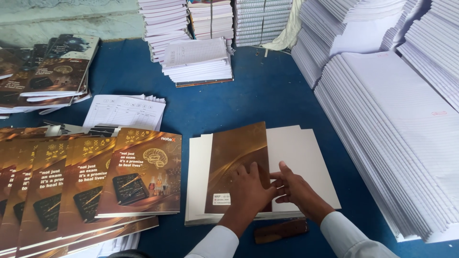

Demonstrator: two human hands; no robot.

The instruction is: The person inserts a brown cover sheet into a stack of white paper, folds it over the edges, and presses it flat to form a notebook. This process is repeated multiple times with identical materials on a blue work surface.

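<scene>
Both hands are working on a brown notebook cover (236, 157) lying face down on a small stack of white sheets (306, 157) near the front middle of the blue counter (267, 95). The left hand (248, 188) is lying flat on the cover's lower right part, fingers spread and loosely curled, pressing rather than gripping. The right hand (292, 186) is sitting just beside it, touching it, thumb up, fingers tucked toward the cover's right edge; cannot tell whether it is pinching the edge or only resting there. White sleeves are showing at both wrists.

The cover is sitting slightly tilted on the stack, white sheet showing left and right of it. A small white label is showing at its lower left corner. A dark brown wooden block (279, 230) is lying on the counter just in front of the stack, between the two forearms.

To the left, a fanned row of finished notebooks with brown printed covers (138, 172) is overlapping along the counter's front left. Behind them a loose stack of printed index sheets (125, 112) is lying. Far left, another pile of dark covered notebooks (52, 71) is sitting. At the back, a stack of ruled paper bundles (197, 59) is standing. On the right, tall stepped stacks of ruled white paper (397, 134) are filling the counter edge.
</scene>
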